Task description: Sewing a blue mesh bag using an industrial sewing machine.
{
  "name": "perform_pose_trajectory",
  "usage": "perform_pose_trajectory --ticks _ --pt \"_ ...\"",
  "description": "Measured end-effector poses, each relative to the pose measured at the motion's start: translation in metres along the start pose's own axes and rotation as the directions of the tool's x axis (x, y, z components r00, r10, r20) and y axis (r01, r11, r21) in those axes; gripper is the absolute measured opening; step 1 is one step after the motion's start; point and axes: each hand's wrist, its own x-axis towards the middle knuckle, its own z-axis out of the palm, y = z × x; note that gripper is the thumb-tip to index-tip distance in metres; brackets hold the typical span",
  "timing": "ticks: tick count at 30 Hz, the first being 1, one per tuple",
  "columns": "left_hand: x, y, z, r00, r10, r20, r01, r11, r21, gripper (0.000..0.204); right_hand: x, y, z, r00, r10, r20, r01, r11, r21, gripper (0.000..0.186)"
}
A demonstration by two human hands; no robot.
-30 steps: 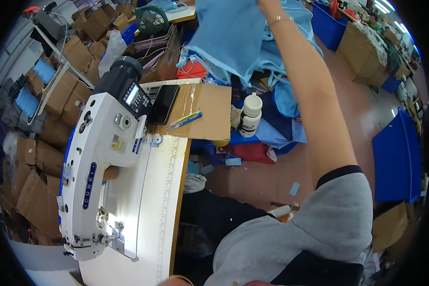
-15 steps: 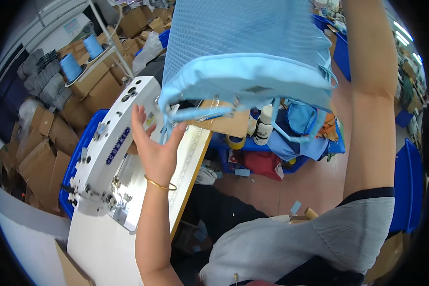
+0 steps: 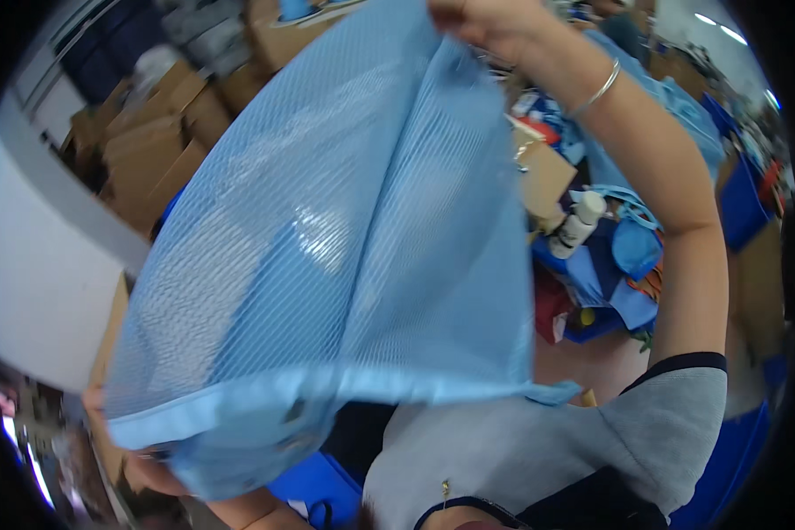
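A large light blue piece of ribbed mesh fabric (image 3: 327,212) hangs stretched across the middle of my view, with a plain bound band along its lower edge. My right hand (image 3: 481,22) is raised at the top, its fingers closed on the fabric's upper part. At the lower left, my left hand (image 3: 141,464) grips the band end, partly covered by the cloth. The sewing machine is hidden behind the fabric.
A white bottle (image 3: 579,225) stands among blue cloths and cardboard (image 3: 543,181) at the right. Cardboard boxes (image 3: 150,150) pile at the upper left, behind a white curved surface (image 3: 40,283). Blue bins (image 3: 742,208) line the right. A person (image 3: 617,31) is at the back.
The blue fabric has been pulled from the pile toward me and now covers the machine. My left hand came up from open fingers to grip its lower edge. The view has turned.
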Motion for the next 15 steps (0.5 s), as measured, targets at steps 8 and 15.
perform_pose_trajectory --ticks 8,15 --pt "0.019 0.151 -0.094 0.954 0.276 -0.115 -0.146 0.767 0.625 0.022 0.022 -0.231 0.119 0.845 0.069 0.531 -0.534 0.032 0.845 0.045" --pt "0.093 0.168 -0.123 0.911 0.294 0.289 -0.322 0.070 0.944 0.019 -0.013 -0.377 0.148 0.913 -0.407 -0.031 0.029 -0.009 1.000 0.042"
